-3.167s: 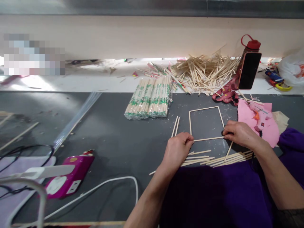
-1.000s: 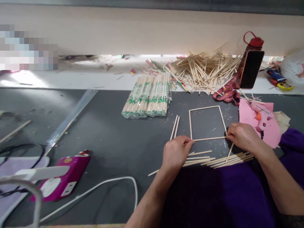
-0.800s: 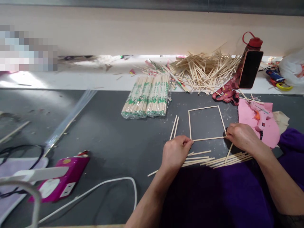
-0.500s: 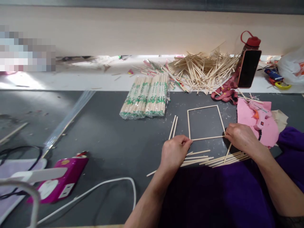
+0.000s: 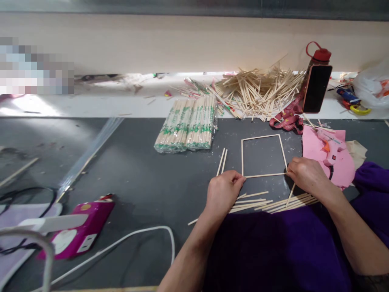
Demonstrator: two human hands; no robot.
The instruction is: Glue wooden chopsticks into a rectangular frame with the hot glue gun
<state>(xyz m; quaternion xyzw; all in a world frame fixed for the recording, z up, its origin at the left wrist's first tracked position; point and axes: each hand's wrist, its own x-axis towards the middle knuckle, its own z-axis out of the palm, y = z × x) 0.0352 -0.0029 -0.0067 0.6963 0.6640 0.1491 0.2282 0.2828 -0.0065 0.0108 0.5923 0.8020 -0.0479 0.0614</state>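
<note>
A square frame of thin wooden sticks (image 5: 242,156) lies flat on the dark grey table (image 5: 136,178). My left hand (image 5: 224,194) pinches the frame's near left corner. My right hand (image 5: 305,175) pinches its near right corner, so both hands press on the ends of the near stick (image 5: 265,175). Several loose sticks (image 5: 273,202) lie in a row just in front of the frame, near my purple lap cloth (image 5: 273,251). Two more sticks (image 5: 222,161) lie side by side left of the frame.
Wrapped chopstick packs (image 5: 188,129) lie behind left of the frame, a big pile of loose sticks (image 5: 261,91) further back. A pink glue gun (image 5: 330,147) rests on pink paper at right. A phone (image 5: 316,88) leans on a red-capped bottle. A magenta power strip (image 5: 82,231) and white cable (image 5: 127,243) lie near left.
Both hands stay pinched on the frame's near corners. Only the view has shifted slightly; the frame and sticks have not visibly moved.
</note>
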